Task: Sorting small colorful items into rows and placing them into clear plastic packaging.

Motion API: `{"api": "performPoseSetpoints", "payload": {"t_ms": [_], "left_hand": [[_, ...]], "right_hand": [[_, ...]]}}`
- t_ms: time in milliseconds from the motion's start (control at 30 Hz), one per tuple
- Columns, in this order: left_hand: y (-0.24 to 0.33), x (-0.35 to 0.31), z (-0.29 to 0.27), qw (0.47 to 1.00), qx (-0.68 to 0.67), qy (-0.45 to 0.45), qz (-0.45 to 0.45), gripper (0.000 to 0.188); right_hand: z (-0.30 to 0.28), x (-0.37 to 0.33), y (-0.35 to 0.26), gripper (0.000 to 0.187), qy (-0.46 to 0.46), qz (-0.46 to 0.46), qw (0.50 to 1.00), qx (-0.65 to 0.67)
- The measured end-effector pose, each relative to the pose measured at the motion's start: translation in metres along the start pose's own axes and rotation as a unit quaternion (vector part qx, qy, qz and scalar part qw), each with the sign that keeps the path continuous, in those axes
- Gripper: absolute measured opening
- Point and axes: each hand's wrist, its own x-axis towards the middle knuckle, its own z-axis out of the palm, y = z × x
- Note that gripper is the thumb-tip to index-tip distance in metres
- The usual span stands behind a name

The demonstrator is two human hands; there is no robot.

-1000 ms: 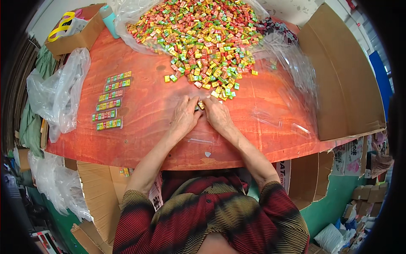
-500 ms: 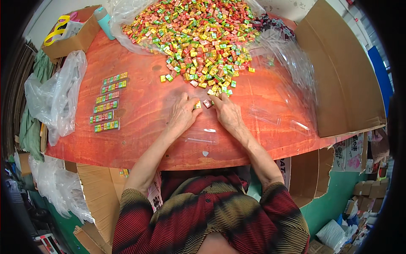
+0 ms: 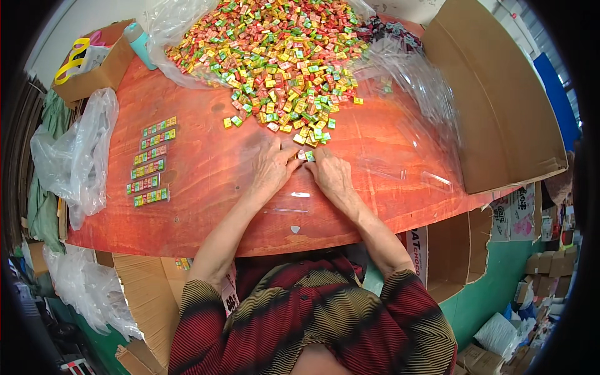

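Note:
My left hand (image 3: 274, 167) is bent over the red table, its thumb and fingertips closed on a short row of small wrapped candies. A pale pink candy (image 3: 302, 155) shows at the end of that row. My right hand (image 3: 332, 173) pinches a green and white candy (image 3: 310, 156) right beside the pink one. The rest of the row is hidden behind the left fingers. Just beyond my fingertips spreads a large heap of small red, yellow and green candies (image 3: 294, 69). A clear plastic tray (image 3: 290, 203) lies on the table nearer to me.
At the left several filled clear trays (image 3: 150, 167) lie in a column on the table (image 3: 206, 187). Behind them stand a carton (image 3: 100, 78) and a teal bottle (image 3: 140, 45). Clear plastic trays (image 3: 419, 87) are piled at the right, beside a tall cardboard box (image 3: 494, 100).
The right hand has brought a green and white candy up against the pink one by the left fingers. The whole view has shifted slightly.

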Motion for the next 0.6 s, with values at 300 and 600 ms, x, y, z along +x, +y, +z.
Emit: {"api": "performPoseSetpoints", "payload": {"t_ms": [300, 600], "left_hand": [[0.003, -0.001, -0.003, 1.0, 0.004, 0.004, 0.01, 0.027], [0.003, -0.001, -0.003, 1.0, -0.015, -0.005, -0.001, 0.024]], "right_hand": [[-0.012, 0.026, 0.014, 0.024, 0.065, 0.074, 0.995, 0.022], [-0.014, 0.017, 0.05, 0.019, 0.05, 0.091, 0.994, -0.017]]}}
